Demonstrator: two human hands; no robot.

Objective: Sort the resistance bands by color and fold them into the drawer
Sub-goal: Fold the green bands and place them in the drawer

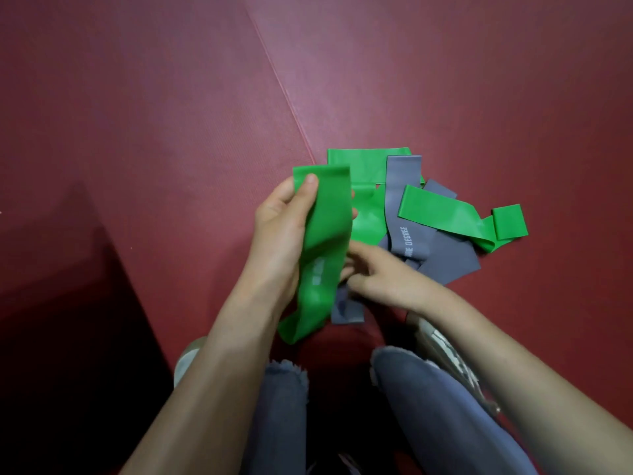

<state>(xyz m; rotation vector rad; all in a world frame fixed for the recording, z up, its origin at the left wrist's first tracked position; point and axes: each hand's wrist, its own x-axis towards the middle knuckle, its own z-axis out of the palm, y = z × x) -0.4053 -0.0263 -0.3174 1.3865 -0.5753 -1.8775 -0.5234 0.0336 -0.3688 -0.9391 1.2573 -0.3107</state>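
A heap of green and grey resistance bands lies on the dark red mat. My left hand point(281, 231) holds a green band point(325, 248) lifted off the heap, thumb on its upper end, and the band hangs down in a loop. My right hand point(380, 275) reaches under that band from the right, its fingertips hidden among the bands. A grey band point(402, 214) with white lettering lies over other green bands point(442, 214) and grey bands point(445, 262). No drawer is in view.
The red mat point(171, 132) has a seam point(284, 90) running diagonally from the top toward the heap. A dark shadowed block point(68, 303) fills the lower left. My knees in grey jeans point(428, 406) and shoes are at the bottom.
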